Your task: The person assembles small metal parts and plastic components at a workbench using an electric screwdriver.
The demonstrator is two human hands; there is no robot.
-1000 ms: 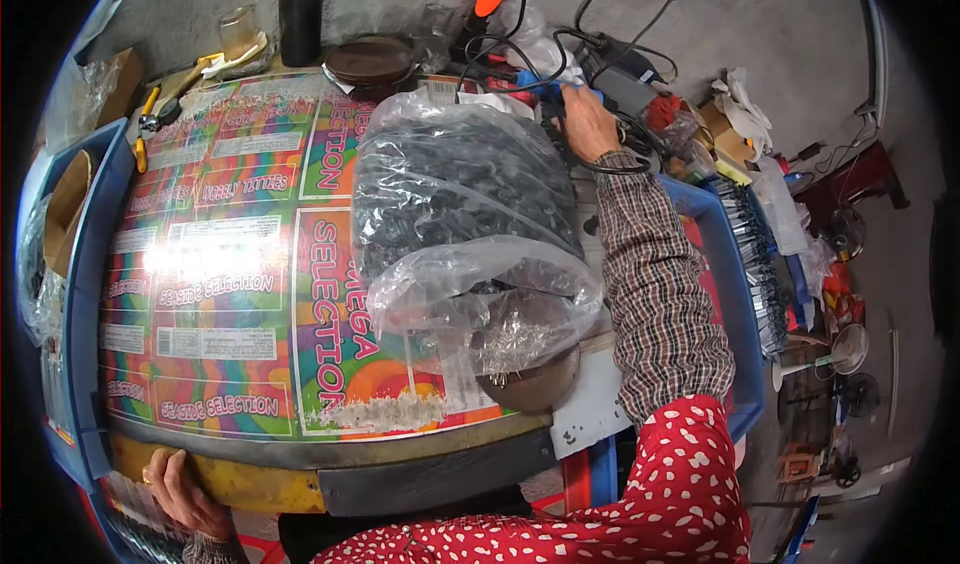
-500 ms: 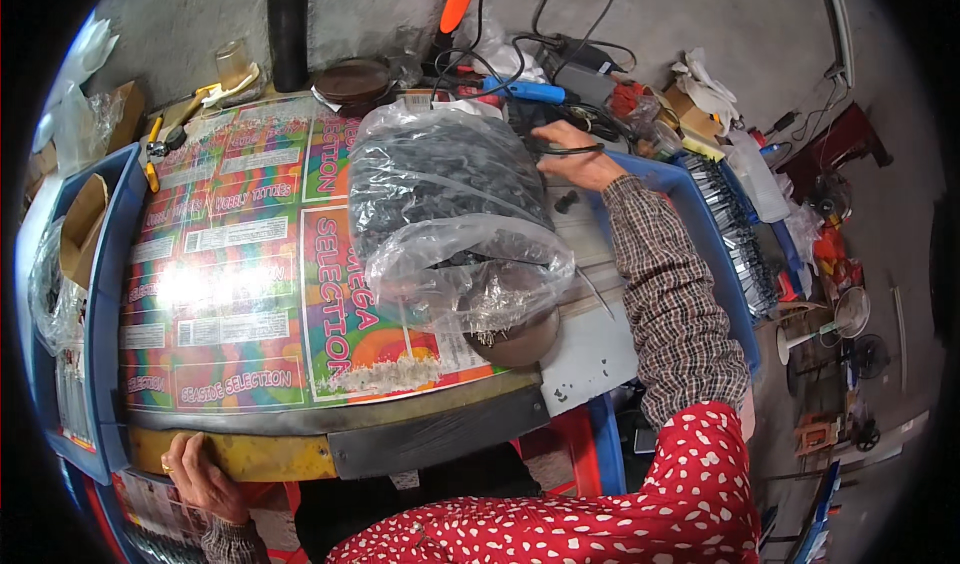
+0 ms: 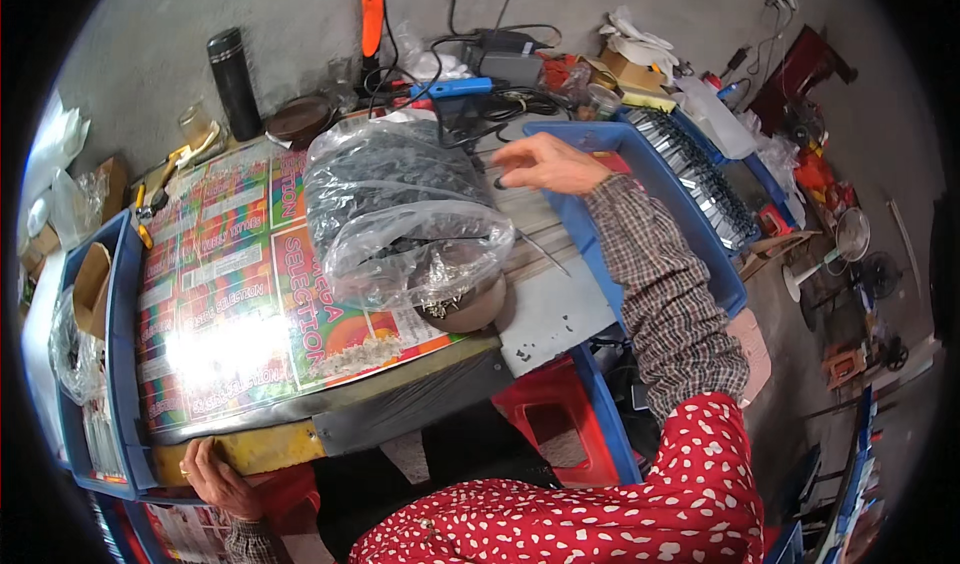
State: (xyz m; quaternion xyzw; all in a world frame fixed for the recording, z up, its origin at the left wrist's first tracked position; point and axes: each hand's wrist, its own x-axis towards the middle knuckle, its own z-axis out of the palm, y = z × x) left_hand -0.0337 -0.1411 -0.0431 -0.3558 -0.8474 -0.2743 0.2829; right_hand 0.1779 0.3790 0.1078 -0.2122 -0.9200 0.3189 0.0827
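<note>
My right hand (image 3: 552, 164) reaches over the right part of the table, its thumb and fingers curled in at a small black piece (image 3: 498, 183). That piece lies between the fingertips, close to the right side of a clear plastic bag (image 3: 395, 179) full of dark parts. The open mouth of the bag hangs over a brown bowl (image 3: 478, 309) holding small metallic pieces. A thin rod (image 3: 545, 254) sticks out to the right of the bowl. My left hand (image 3: 218, 479) grips the yellow front edge (image 3: 270, 451) of the table at the left.
A blue bin (image 3: 122, 334) stands at the left, another blue bin (image 3: 690, 254) under my right forearm. Behind the bag are a black flask (image 3: 233, 84), a brown dish (image 3: 300, 119), an orange-handled tool (image 3: 372, 24), a blue-handled tool (image 3: 450, 88) and tangled cables. Metal parts (image 3: 690, 169) fill a tray at right.
My right hand has come back from the cables behind the bag to the small black piece. The view has turned slightly. My left hand stays on the table's edge.
</note>
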